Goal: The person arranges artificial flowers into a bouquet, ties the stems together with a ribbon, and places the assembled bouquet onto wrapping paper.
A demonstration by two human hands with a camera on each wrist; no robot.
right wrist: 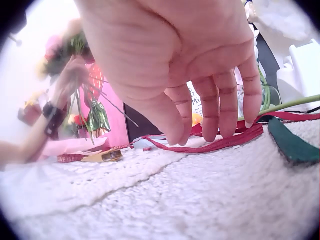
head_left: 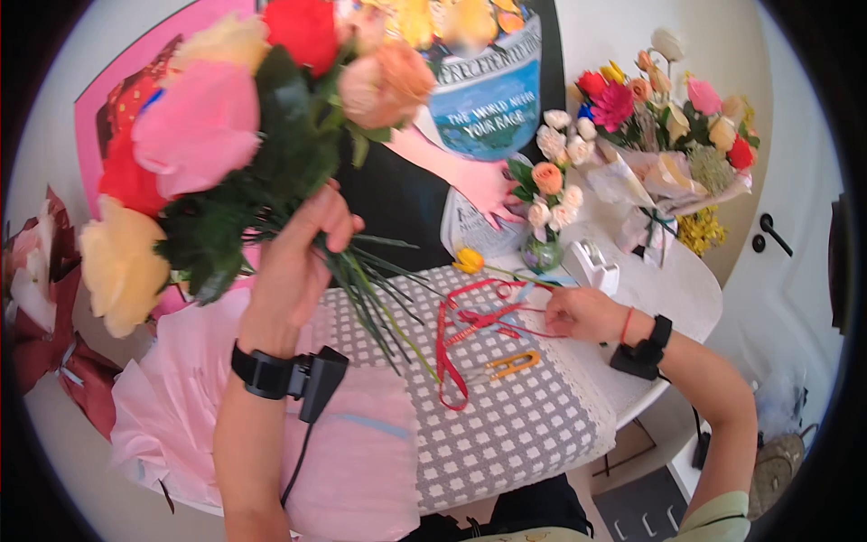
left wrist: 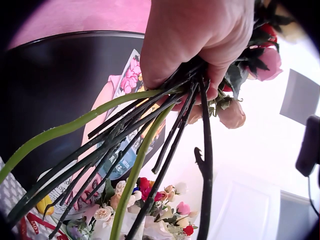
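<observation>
A pale wall point(head_left: 616, 32) rises behind the white bench point(head_left: 694, 291); a white door point(head_left: 810, 298) with black handle point(head_left: 777, 237) stands to the bench's right.

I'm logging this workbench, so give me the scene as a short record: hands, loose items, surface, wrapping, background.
Left hand: grips the stems of a mixed bouquet
Right hand: at the red ribbon; grip unclear
Loose items: yellow tulip, yellow-handled tool
Surface: grey-and-white checked cloth
Wrapping: pink sheets, on the left
Background: glass vase holding flowers; paper-wrapped flowers farther right
</observation>
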